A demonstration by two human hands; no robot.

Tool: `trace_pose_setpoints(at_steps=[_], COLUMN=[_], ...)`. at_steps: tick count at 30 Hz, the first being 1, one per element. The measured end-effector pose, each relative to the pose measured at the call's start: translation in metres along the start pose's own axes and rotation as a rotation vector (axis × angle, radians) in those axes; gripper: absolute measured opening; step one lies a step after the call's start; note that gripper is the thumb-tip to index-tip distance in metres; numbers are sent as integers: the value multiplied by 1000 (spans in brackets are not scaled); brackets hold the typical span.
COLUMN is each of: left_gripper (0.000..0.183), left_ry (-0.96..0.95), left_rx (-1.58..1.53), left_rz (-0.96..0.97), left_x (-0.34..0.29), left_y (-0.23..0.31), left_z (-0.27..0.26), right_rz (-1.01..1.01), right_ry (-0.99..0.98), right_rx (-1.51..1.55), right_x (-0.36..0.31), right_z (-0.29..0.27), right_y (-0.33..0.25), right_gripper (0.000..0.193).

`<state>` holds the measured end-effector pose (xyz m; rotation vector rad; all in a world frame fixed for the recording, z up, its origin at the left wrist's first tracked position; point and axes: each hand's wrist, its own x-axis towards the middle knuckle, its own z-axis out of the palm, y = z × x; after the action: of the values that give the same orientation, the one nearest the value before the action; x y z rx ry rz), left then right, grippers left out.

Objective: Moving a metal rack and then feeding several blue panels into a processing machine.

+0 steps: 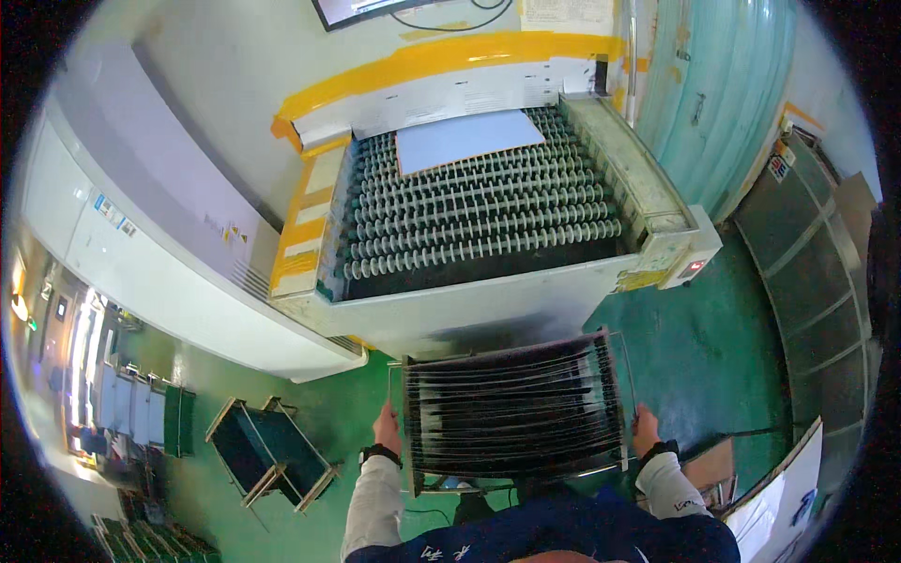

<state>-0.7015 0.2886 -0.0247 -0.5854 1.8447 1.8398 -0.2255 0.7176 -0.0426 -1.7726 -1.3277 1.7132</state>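
Note:
A dark slotted rack [511,413] with many thin parallel lines across it is directly in front of my body. My left hand [387,429] is closed around the thin metal handle on its left side. On the opposite side, my right hand [645,430] grips the matching handle. Just beyond the rack stands a roller conveyor machine [450,314] with rows of pale disc rollers [488,225]. A flat white panel with a thin orange-brown edge [469,143] lies on the far rollers.
A tall white cabinet [150,235] runs along the left. Another dark rack [272,450] stands on the green floor [676,347]. At the right are a large metal-framed panel [807,263] and leaning boards [774,507]. A small control box with a red light [693,267] juts from the machine's corner.

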Motion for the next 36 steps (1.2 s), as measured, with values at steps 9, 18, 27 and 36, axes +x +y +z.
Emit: trace_pose_setpoints(at_steps=[9,18,27,36], left_gripper=[32,23,51,54], left_ry=[-23,2,-212,197], left_rx=[417,245,472,235], left_rz=[195,-62,117,-212], left_x=[57,52,18,-111], left_y=[-19,17,-13,-126], left_z=[-4,-1,-79,-232], right_rz=[-541,-776,-94,-654], right_ry=[-35,138,167,-140], right_rx=[-905,-786,-93,-610], right_x=[53,64,32,-87], right_z=[3,42,61,109], right_y=[22,38,-14,-64], right_gripper=[21,37,44,35])
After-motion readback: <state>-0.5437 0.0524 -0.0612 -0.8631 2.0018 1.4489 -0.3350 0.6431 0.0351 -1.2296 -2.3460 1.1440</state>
